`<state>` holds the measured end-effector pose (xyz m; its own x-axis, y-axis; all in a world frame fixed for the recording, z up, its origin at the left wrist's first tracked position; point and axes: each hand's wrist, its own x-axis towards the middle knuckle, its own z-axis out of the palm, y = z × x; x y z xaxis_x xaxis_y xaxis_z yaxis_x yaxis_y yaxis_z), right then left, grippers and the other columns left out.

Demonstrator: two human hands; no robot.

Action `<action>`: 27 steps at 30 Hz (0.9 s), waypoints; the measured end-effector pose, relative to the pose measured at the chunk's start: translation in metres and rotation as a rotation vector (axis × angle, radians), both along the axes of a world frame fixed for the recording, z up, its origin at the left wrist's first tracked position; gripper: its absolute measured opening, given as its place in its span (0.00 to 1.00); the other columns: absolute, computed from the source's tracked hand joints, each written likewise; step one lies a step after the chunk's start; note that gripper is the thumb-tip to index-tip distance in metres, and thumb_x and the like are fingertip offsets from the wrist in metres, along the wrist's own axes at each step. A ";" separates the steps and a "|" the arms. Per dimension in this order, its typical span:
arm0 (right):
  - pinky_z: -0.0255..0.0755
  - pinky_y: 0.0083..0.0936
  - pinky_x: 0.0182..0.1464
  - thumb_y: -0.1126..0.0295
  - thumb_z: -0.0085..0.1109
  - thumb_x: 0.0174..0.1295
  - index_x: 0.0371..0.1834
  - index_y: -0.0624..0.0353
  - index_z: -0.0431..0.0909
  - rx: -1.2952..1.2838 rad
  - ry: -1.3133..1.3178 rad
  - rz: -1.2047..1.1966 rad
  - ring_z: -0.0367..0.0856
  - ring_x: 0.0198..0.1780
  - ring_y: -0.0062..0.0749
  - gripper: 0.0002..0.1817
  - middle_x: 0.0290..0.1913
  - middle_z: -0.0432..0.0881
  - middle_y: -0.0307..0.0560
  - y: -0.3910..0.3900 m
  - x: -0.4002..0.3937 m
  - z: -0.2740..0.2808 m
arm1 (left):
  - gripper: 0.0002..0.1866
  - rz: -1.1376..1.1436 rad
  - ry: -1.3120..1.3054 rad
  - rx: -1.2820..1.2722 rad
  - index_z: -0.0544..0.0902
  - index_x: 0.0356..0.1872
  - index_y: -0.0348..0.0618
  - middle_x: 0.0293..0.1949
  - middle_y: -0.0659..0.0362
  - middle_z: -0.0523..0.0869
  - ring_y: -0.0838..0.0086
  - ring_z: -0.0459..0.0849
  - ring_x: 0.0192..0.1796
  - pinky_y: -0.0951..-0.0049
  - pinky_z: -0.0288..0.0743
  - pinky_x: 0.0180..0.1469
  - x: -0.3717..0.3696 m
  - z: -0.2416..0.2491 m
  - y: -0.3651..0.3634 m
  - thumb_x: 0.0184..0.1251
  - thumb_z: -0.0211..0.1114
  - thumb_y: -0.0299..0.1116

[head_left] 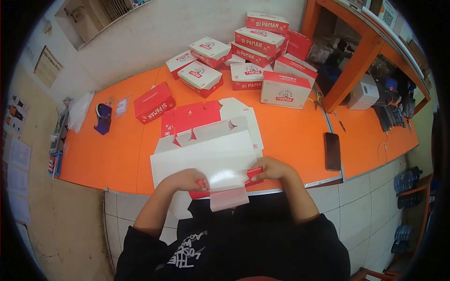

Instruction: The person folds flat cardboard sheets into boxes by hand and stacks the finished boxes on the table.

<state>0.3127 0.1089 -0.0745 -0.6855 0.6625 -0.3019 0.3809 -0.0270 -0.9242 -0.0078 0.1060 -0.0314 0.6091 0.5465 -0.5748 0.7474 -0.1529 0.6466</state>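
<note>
A flat, unfolded cardboard box blank [206, 154], white inside and red outside, lies on the orange counter [112, 154] in front of me. My left hand [185, 179] grips its near edge at the left, fingers curled over a red flap. My right hand [272, 169] pinches the near edge at the right, on another red flap. A white flap [228, 197] hangs over the counter's front edge between my hands. More flat blanks [197, 117] lie stacked underneath, showing red.
Folded red-and-white boxes [255, 47] are piled at the back of the counter, and a closed red box [153, 102] lies to the left. A tape dispenser [103, 117], a black phone [332, 151], scissors [318, 98] and a small white printer [363, 92] are around.
</note>
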 end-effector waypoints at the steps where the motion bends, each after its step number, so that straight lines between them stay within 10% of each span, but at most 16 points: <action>1: 0.69 0.21 0.38 0.66 0.69 0.51 0.32 0.62 0.81 0.007 0.007 -0.007 0.75 0.31 0.21 0.12 0.26 0.80 0.39 0.000 0.000 0.001 | 0.10 -0.055 0.017 0.034 0.84 0.34 0.43 0.38 0.55 0.85 0.68 0.82 0.39 0.71 0.74 0.44 0.001 0.001 0.004 0.52 0.68 0.35; 8: 0.70 0.20 0.37 0.68 0.69 0.51 0.31 0.63 0.81 0.013 0.107 -0.061 0.75 0.31 0.20 0.10 0.26 0.80 0.38 -0.004 0.004 -0.008 | 0.27 0.300 -0.055 -0.001 0.80 0.49 0.47 0.41 0.52 0.83 0.64 0.80 0.48 0.66 0.71 0.53 -0.012 0.039 -0.052 0.43 0.75 0.38; 11: 0.70 0.19 0.36 0.70 0.68 0.52 0.31 0.64 0.81 -0.064 0.172 -0.050 0.75 0.31 0.19 0.09 0.26 0.80 0.37 -0.002 0.008 -0.006 | 0.36 0.115 -0.151 0.557 0.77 0.54 0.47 0.47 0.49 0.80 0.59 0.77 0.54 0.64 0.69 0.57 -0.037 0.048 -0.088 0.36 0.78 0.38; 14: 0.70 0.19 0.35 0.71 0.68 0.52 0.31 0.64 0.81 -0.086 0.186 -0.042 0.75 0.31 0.19 0.08 0.26 0.79 0.37 -0.001 0.010 0.000 | 0.37 0.092 0.321 0.956 0.78 0.52 0.46 0.49 0.49 0.79 0.59 0.76 0.55 0.63 0.69 0.56 -0.029 0.069 -0.126 0.31 0.78 0.38; 27: 0.70 0.18 0.38 0.74 0.69 0.49 0.31 0.64 0.81 -0.015 0.140 -0.085 0.76 0.33 0.18 0.09 0.28 0.81 0.39 -0.005 0.009 -0.006 | 0.15 0.158 0.148 0.322 0.82 0.37 0.39 0.31 0.48 0.83 0.57 0.81 0.35 0.67 0.73 0.38 -0.075 0.001 -0.048 0.56 0.66 0.40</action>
